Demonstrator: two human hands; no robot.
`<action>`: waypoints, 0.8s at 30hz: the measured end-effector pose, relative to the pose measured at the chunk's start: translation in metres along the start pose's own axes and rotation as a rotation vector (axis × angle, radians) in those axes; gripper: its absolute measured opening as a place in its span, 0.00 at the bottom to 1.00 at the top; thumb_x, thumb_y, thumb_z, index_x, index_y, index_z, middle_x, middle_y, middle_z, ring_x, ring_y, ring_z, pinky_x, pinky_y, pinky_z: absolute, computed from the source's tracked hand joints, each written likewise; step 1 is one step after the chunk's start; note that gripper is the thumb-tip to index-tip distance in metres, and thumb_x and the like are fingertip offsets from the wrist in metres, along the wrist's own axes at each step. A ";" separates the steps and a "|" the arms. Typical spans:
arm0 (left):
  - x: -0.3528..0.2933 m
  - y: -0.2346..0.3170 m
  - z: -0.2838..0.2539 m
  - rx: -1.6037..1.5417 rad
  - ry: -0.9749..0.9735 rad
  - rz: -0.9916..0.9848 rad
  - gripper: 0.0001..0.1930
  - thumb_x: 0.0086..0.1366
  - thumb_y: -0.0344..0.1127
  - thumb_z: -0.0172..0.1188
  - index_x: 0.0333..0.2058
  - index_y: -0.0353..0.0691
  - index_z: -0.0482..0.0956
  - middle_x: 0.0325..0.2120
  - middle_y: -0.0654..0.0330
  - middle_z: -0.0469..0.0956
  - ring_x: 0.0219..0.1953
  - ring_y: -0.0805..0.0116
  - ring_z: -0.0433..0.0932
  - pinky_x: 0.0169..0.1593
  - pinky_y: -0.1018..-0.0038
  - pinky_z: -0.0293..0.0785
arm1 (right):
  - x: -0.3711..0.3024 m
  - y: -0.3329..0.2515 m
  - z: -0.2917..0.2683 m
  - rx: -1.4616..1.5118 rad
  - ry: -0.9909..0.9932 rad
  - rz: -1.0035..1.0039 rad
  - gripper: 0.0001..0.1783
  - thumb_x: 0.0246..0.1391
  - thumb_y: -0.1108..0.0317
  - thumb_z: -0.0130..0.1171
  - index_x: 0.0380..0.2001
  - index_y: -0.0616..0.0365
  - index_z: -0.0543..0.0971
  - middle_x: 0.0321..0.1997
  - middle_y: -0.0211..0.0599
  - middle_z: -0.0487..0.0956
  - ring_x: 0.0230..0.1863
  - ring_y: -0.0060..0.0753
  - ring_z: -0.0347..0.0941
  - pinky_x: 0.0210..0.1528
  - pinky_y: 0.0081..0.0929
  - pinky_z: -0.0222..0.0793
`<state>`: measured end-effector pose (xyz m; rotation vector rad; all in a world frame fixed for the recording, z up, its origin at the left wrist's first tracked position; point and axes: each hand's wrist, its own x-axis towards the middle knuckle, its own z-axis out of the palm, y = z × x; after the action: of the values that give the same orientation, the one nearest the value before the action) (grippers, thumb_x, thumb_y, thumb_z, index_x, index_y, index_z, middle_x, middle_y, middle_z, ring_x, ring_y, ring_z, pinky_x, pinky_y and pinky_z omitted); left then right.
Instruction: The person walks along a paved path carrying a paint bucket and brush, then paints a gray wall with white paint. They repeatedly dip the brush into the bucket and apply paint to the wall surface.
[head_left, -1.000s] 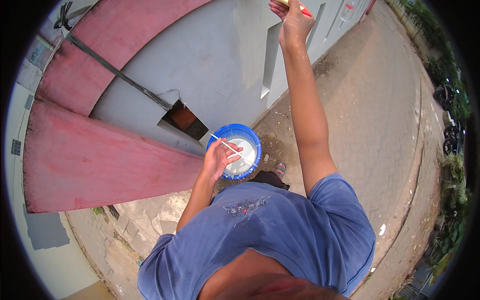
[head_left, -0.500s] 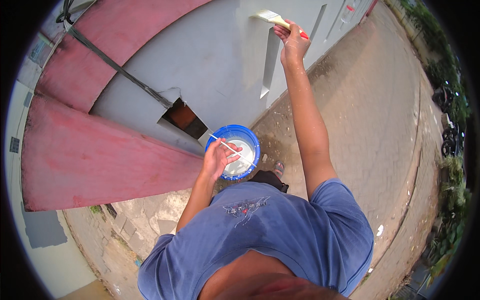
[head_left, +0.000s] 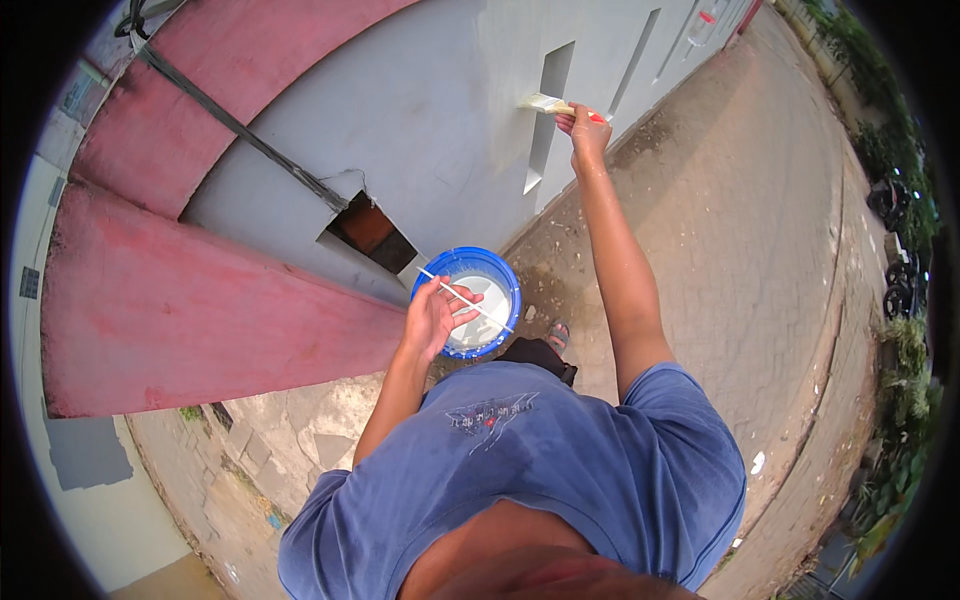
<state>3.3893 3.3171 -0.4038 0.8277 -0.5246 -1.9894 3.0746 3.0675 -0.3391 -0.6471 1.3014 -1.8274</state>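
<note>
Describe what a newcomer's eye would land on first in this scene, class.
The blue bucket of white paint, held by the left hand at centre, stands out first. Above it, the right hand presses a paintbrush to the grey wall. Broad pink bands sweep across the left.

The ground was a paved walkway (head_left: 760, 260) of small brick-like blocks running along the foot of a grey wall (head_left: 440, 130). Dirt and small debris (head_left: 560, 240) lay scattered on it near the wall, and one white scrap (head_left: 757, 462) lay farther out on the paving.
</note>
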 end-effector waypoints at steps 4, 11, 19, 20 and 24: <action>0.000 0.000 0.002 0.007 -0.017 0.006 0.18 0.72 0.55 0.50 0.47 0.47 0.66 0.37 0.50 0.79 0.53 0.47 0.79 0.52 0.57 0.77 | 0.008 -0.083 0.046 0.259 -0.187 -0.383 0.14 0.63 0.71 0.52 0.41 0.74 0.78 0.34 0.53 0.83 0.31 0.40 0.83 0.40 0.30 0.82; 0.003 -0.001 0.001 0.007 0.024 -0.014 0.17 0.71 0.53 0.51 0.45 0.46 0.69 0.37 0.49 0.78 0.54 0.43 0.78 0.53 0.54 0.78 | -0.026 -0.047 0.060 0.535 -0.264 -0.308 0.15 0.65 0.70 0.49 0.45 0.74 0.76 0.39 0.55 0.82 0.36 0.44 0.83 0.45 0.32 0.81; 0.003 0.000 -0.003 0.013 -0.026 -0.029 0.18 0.71 0.55 0.50 0.47 0.48 0.66 0.37 0.52 0.79 0.55 0.49 0.77 0.52 0.59 0.75 | -0.074 0.071 0.004 0.076 0.026 0.008 0.14 0.64 0.71 0.50 0.42 0.73 0.79 0.33 0.50 0.83 0.32 0.36 0.83 0.40 0.28 0.82; 0.003 0.000 -0.003 0.022 -0.017 -0.019 0.18 0.71 0.54 0.50 0.46 0.48 0.68 0.37 0.51 0.79 0.55 0.47 0.77 0.53 0.57 0.76 | -0.072 0.052 0.015 0.081 -0.004 -0.037 0.14 0.64 0.70 0.51 0.43 0.73 0.79 0.32 0.50 0.83 0.32 0.37 0.83 0.41 0.28 0.82; 0.001 -0.002 -0.006 0.023 0.015 -0.023 0.16 0.71 0.53 0.50 0.45 0.48 0.70 0.38 0.49 0.79 0.54 0.44 0.77 0.53 0.55 0.78 | -0.076 -0.053 0.063 0.280 -0.142 -0.297 0.15 0.64 0.69 0.52 0.44 0.75 0.77 0.34 0.51 0.82 0.33 0.38 0.83 0.44 0.30 0.81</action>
<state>3.3918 3.3165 -0.4092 0.8663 -0.5326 -2.0001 3.1493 3.1052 -0.2649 -0.8309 0.8696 -2.1107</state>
